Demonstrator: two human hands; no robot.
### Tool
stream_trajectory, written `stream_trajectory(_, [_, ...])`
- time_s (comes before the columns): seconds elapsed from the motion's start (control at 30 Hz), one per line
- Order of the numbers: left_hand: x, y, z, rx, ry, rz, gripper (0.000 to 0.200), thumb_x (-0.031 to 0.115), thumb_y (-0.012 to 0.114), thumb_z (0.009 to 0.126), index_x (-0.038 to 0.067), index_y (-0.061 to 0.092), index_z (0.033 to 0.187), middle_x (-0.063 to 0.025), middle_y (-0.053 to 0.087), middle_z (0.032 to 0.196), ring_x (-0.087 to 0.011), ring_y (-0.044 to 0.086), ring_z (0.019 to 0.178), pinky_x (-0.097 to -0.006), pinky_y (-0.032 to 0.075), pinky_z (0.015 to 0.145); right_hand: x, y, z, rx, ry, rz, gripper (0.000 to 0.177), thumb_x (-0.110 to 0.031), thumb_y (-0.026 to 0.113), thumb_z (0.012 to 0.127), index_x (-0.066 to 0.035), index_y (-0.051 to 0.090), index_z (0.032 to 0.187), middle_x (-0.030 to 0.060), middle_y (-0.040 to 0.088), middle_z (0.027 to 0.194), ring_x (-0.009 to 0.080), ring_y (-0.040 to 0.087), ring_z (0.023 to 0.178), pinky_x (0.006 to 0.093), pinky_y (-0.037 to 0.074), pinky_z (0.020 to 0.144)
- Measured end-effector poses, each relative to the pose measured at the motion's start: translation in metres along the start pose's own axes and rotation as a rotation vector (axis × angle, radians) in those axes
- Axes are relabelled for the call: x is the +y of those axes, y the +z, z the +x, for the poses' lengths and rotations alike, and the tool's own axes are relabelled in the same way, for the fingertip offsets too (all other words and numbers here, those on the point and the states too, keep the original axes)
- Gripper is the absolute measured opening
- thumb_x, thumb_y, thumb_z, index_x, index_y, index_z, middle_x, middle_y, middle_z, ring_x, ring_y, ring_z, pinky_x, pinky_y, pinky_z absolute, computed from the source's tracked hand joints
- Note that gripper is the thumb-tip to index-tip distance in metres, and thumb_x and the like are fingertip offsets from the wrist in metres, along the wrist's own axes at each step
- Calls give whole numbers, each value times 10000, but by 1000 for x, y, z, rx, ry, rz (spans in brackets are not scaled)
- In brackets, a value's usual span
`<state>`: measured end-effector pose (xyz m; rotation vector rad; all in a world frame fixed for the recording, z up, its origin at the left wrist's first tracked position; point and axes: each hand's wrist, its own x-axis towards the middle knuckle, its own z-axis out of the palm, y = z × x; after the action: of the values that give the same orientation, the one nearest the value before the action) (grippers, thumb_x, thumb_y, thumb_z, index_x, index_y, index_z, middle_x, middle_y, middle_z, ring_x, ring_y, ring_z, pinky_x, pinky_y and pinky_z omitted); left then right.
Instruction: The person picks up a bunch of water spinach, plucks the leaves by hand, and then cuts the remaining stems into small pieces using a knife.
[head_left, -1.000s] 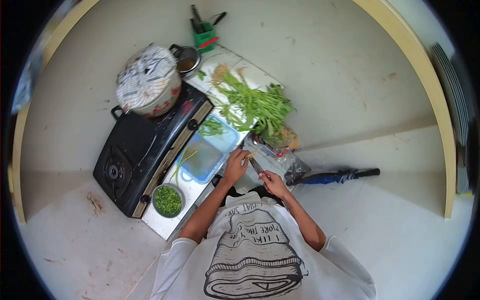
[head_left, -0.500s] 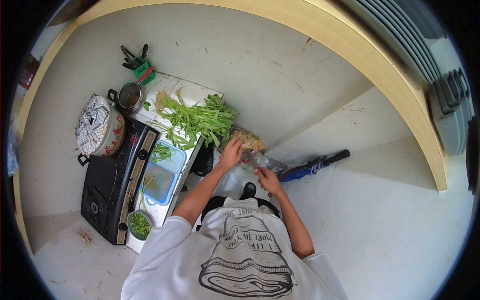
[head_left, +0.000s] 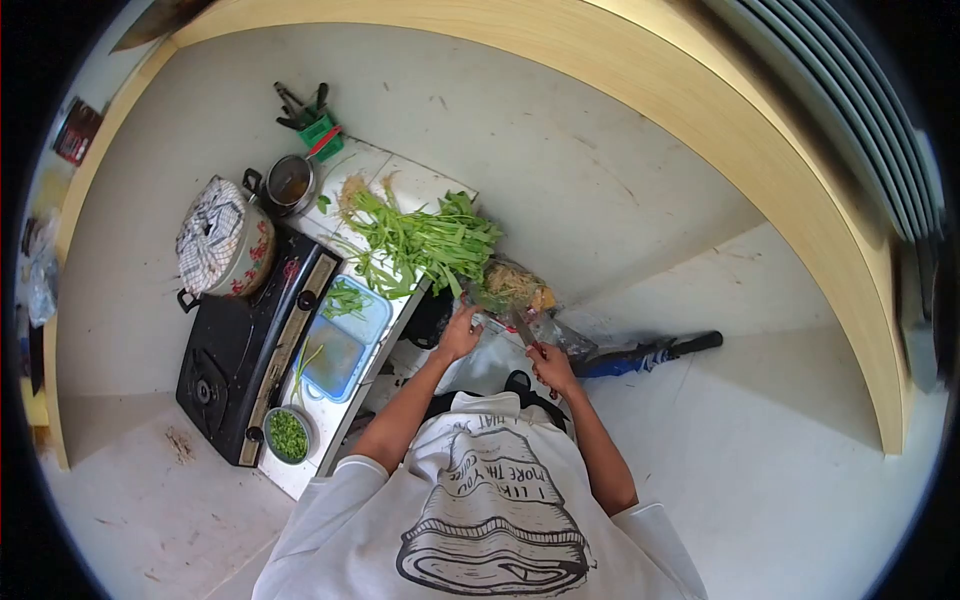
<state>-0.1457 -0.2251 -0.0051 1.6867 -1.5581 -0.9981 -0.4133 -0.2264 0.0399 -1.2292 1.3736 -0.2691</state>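
Note:
My right hand (head_left: 550, 367) grips a knife (head_left: 524, 330), its blade pointing up and left, away from my body. My left hand (head_left: 461, 335) is to the left of the blade, fingers stretched out and apart, with nothing clearly held. Just beyond both hands is a plastic bag (head_left: 512, 287) of pale roots and scraps, low beside the counter. Above my left hand, a heap of leafy green vegetables (head_left: 425, 238) with roots lies on the counter's end. A blue tray (head_left: 345, 365) nearer my left arm holds a few cut leaves.
A bowl of chopped greens (head_left: 288, 436) stands by the black stove (head_left: 232, 372). On the stove is a flowered pot (head_left: 248, 262) covered with a checked cloth. A small saucepan (head_left: 291, 184) and a green utensil basket (head_left: 322, 138) sit behind. A blue umbrella (head_left: 640, 357) lies right.
My left hand has drawn back from the bag of scraps, toward the counter, and its fingers have spread. The knife stays in my right hand. The whole view has shifted slightly.

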Motion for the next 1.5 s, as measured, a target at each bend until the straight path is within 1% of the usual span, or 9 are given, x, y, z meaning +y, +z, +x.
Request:
stream_trajectory(0.07, [-6, -3, -15, 61, 35, -9, 379, 88, 685, 915, 20, 621, 1283, -204, 652, 1210, -345, 686, 1006, -403, 587, 818, -8, 13, 5, -70, -36, -15, 370, -385, 576, 1047, -26, 655, 1007, 13, 564, 612, 96, 514, 465, 293, 408, 442])
stream_trajectory(0.3, [-13, -53, -64, 216, -181, -75, 270, 77, 658, 930, 9, 674, 1191, -164, 695, 1095, -285, 706, 859, -379, 572, 751, -54, 71, 18, -246, -121, -95, 416, -403, 564, 1058, -15, 681, 963, 9, 563, 613, 91, 513, 468, 278, 411, 458])
stream_trajectory(0.63, [-85, -154, -165, 782, -348, 14, 131, 64, 633, 926, -1, 684, 1028, -165, 700, 952, -330, 685, 849, -415, 544, 779, -88, 177, 26, -488, -143, -210, 444, -429, 568, 1057, -21, 672, 918, 17, 583, 612, 79, 517, 458, 257, 399, 442])
stream_trajectory(0.67, [-81, -164, -173, 770, -469, -29, 132, 54, 632, 923, 4, 676, 1038, -161, 681, 920, -356, 656, 819, -427, 529, 796, -92, 189, 24, -499, -163, -243, 439, -426, 574, 1055, -22, 665, 910, 16, 579, 610, 79, 516, 456, 260, 395, 435])
stream_trajectory(0.87, [-123, -199, -215, 973, -462, 89, 213, 80, 664, 914, 22, 646, 1118, -169, 619, 1052, -367, 603, 1005, -464, 481, 907, -113, 270, 28, -618, -208, -339, 427, -421, 597, 1044, -20, 669, 918, 20, 582, 607, 82, 518, 458, 263, 393, 436])
stream_trajectory(1.07, [-137, -253, -259, 929, -463, 264, 344, 81, 677, 894, 28, 612, 1229, -180, 589, 1172, -400, 565, 1084, -486, 470, 965, -141, 343, 30, -640, -306, -482, 423, -413, 617, 1033, -11, 674, 915, 44, 609, 619, 110, 559, 490, 301, 436, 478])
stream_trajectory(1.13, [-149, -258, -267, 908, -444, 276, 408, 63, 682, 879, 28, 595, 1276, -184, 588, 1199, -399, 560, 1095, -491, 466, 997, -134, 363, 35, -606, -436, -531, 425, -404, 617, 1032, 2, 674, 921, 59, 618, 624, 135, 587, 522, 324, 468, 520])
stream_trajectory(1.27, [-161, -258, -269, 900, -453, 262, 364, 50, 678, 868, 33, 620, 1227, -179, 595, 1172, -390, 560, 1099, -483, 470, 993, -122, 380, 43, -611, -486, -624, 433, -408, 627, 1021, 15, 684, 949, 95, 636, 639, 187, 642, 581, 361, 511, 598])
stream_trajectory(1.5, [-173, -257, -260, 734, -478, 369, 245, 33, 681, 843, 60, 649, 1084, -140, 605, 1037, -356, 595, 1036, -484, 490, 910, -117, 367, 59, -555, -538, -750, 448, -437, 639, 1002, 6, 703, 980, 125, 664, 663, 228, 677, 598, 384, 515, 614])
